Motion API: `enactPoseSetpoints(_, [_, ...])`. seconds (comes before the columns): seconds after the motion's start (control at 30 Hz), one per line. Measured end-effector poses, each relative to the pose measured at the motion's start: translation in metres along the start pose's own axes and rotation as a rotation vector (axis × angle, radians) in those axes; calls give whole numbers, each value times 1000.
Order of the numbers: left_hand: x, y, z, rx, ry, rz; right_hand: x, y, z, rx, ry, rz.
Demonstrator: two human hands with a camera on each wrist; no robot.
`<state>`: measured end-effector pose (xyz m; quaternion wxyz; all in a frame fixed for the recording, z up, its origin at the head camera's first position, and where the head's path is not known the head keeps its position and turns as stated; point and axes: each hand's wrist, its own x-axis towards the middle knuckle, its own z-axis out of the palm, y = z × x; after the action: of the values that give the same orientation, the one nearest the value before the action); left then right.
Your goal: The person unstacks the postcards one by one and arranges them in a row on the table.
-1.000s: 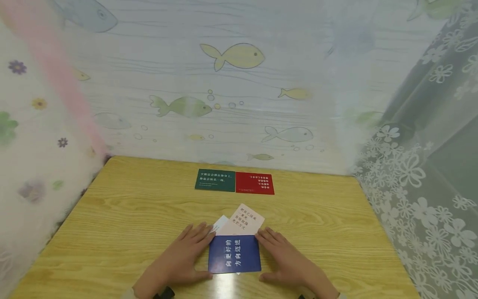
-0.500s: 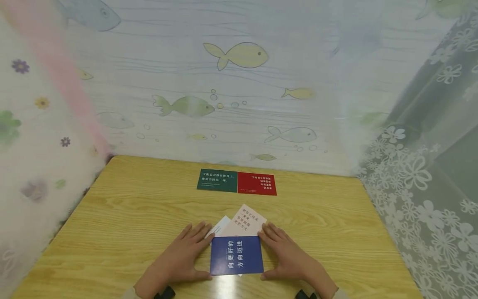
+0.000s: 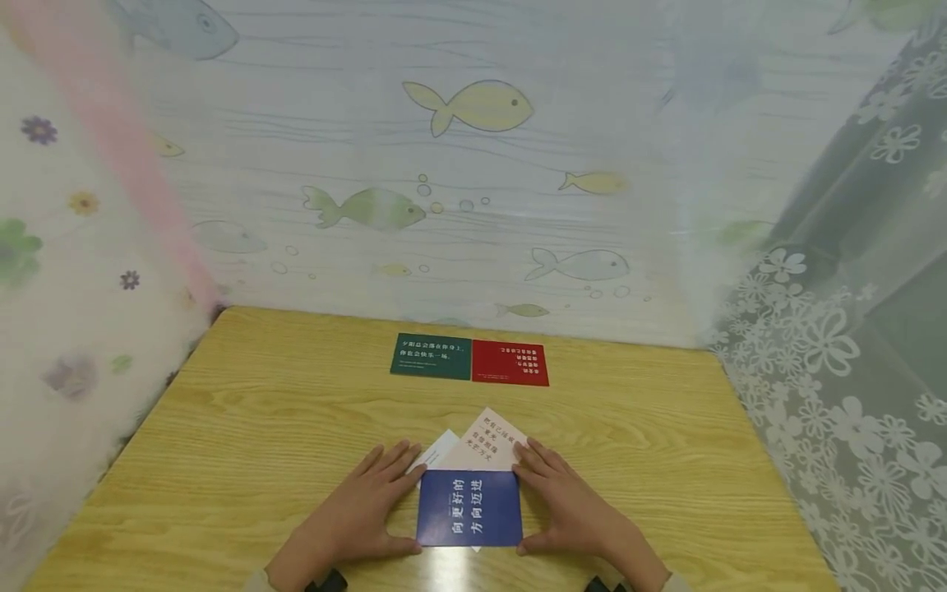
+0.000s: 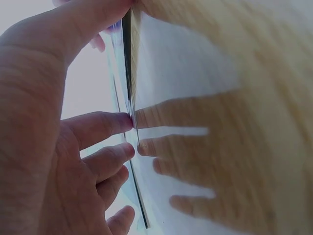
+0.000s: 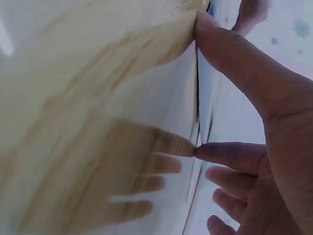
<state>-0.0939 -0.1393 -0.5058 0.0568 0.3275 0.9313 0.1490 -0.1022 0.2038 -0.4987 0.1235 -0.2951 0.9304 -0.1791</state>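
Observation:
A blue card (image 3: 469, 508) with white lettering lies on the wooden table between my two hands. Beneath it, a pale pink card (image 3: 490, 442) sticks out at an angle, and a white card (image 3: 438, 448) peeks out to its left. My left hand (image 3: 370, 497) rests at the blue card's left edge, thumb at the near corner and index finger at the far corner. My right hand (image 3: 565, 501) mirrors this along the right edge. In both wrist views the fingers (image 4: 100, 128) are spread and fairly straight, their tips right at the card edges, close over the glossy tabletop.
Toward the back of the table (image 3: 259, 427) lie a green card (image 3: 431, 357) and a red card (image 3: 510, 363), side by side. Behind the table hangs a fish-patterned cloth (image 3: 473, 189). A lace curtain (image 3: 829, 411) borders the right side, and a flowered cloth (image 3: 81, 271) the left.
The hands stay around the blue card's edges with hardly any movement. The whole view has shifted slightly, and the blue card's outline now sits a touch lower over the pink card.

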Motion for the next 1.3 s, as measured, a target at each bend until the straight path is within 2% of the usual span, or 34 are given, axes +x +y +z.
enactPoseSetpoints(0.77, [0, -3, 5, -31, -1, 24, -5, -4, 4, -17, 8, 11])
enactPoseSetpoints(1.03, [2, -5, 4, -7, 87, 90, -6, -9, 4, -52, 62, -30])
enactPoseSetpoints(1.3, [0, -6, 3, 44, 253, 125, -8, -11, 1, -131, 172, -49])
